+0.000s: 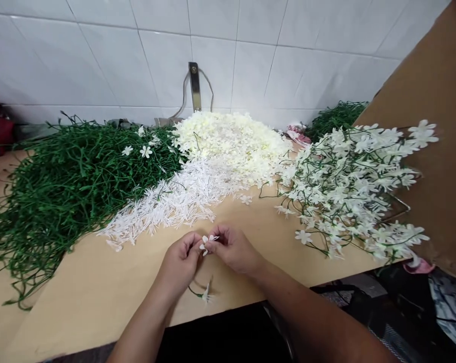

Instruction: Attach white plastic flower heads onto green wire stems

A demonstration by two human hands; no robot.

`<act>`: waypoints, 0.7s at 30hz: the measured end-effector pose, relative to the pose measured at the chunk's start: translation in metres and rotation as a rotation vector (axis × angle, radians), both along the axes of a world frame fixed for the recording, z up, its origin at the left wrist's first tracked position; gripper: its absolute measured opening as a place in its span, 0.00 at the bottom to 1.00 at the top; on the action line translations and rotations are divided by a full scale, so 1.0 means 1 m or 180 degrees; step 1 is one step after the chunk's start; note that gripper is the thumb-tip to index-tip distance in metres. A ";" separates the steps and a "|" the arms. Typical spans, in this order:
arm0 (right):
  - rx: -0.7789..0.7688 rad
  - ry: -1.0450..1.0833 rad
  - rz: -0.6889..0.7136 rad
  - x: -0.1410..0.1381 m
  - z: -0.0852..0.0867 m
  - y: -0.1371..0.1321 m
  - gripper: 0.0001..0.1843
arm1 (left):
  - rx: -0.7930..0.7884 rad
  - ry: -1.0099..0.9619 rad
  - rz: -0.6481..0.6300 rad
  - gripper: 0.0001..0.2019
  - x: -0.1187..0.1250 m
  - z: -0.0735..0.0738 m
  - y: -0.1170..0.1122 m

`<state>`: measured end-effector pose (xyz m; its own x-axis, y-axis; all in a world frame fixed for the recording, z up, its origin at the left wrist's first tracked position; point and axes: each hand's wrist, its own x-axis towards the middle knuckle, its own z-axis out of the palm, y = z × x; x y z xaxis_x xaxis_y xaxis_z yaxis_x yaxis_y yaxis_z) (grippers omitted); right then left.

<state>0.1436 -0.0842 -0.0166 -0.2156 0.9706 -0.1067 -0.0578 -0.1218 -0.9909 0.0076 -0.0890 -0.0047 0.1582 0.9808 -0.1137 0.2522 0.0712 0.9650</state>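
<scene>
My left hand (182, 259) and my right hand (231, 247) meet over the front of the tan table (99, 287), fingers pinched together. Between the fingertips sits a small white artificial flower (207, 243). A thin green stem with another small white bloom (204, 293) hangs below my left hand, which seems to hold it. Just behind my hands lies a spread of white plastic stamen pieces (171, 201), and behind that a heap of cream petal blossoms (231, 141).
A big pile of bare green stems (61, 181) fills the left side. Finished stems with white flowers (356, 186) lie heaped at the right, against a brown cardboard sheet (432, 126). A white tiled wall (137, 60) runs behind. Dark clutter sits below the table's front edge.
</scene>
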 end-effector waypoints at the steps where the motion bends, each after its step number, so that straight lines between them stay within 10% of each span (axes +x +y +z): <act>1: 0.0042 -0.0065 0.0013 0.000 -0.001 0.000 0.13 | -0.0021 0.0017 -0.0029 0.12 0.001 0.001 0.000; 9: 0.0226 -0.0489 0.0246 0.040 0.032 0.005 0.15 | -0.0013 -0.0094 -0.0096 0.15 -0.004 0.004 -0.001; 21: 0.1875 -0.1176 -0.2225 0.198 0.124 0.016 0.09 | 0.0307 0.0255 -0.0103 0.14 0.002 0.000 -0.007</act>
<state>0.3412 -0.0682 0.1078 0.3767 0.7864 0.4896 0.3966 0.3408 -0.8524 0.0094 -0.0963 -0.0043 0.1842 0.9823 -0.0327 0.3294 -0.0304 0.9437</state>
